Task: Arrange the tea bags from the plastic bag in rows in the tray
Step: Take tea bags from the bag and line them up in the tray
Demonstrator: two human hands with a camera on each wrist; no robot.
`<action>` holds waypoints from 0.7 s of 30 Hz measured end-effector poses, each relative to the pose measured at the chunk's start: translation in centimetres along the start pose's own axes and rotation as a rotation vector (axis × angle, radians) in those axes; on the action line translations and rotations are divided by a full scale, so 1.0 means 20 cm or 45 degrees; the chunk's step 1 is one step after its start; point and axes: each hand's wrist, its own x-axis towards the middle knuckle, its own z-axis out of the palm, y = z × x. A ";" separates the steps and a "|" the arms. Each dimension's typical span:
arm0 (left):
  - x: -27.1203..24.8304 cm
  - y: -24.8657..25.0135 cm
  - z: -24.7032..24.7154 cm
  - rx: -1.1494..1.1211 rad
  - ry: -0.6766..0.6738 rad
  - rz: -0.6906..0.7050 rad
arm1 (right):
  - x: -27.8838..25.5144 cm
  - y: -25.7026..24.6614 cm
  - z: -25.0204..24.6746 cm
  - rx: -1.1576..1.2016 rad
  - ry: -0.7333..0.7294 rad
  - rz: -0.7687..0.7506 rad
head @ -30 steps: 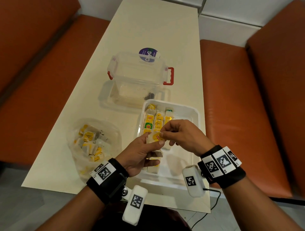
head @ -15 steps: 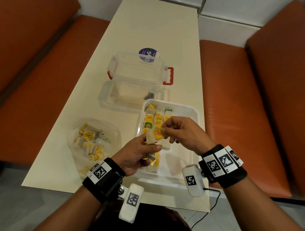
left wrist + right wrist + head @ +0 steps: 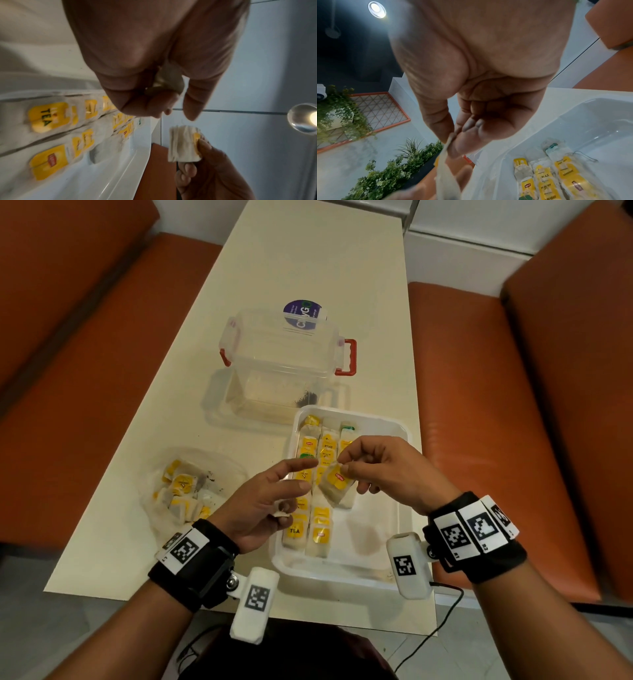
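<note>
Even indoor light; wrist views blurred, edges warped.

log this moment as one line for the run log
step: placing | right hand: pinches tea bag above tray | left hand: grips another bag | plastic bag: bags remain

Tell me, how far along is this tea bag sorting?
About halfway. Two rows of tea bags fill the left of the tray, and a third is begun. The right hand pinches one tea bag over it; the left hand holds another. A pile waits in the plastic bag.
</note>
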 end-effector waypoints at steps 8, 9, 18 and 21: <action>0.05 0.02 0.07 0.449 -0.027 0.158 | -0.01 0.01 0.00 -0.107 0.027 -0.037; 0.05 0.02 0.08 0.461 -0.020 0.177 | -0.01 0.02 0.00 -0.106 0.030 -0.032; 0.04 0.02 0.18 0.561 -0.006 0.225 | -0.02 0.05 -0.03 -0.105 0.083 -0.021; 0.05 0.02 0.20 0.597 -0.003 0.218 | -0.03 0.05 -0.04 -0.117 0.074 -0.019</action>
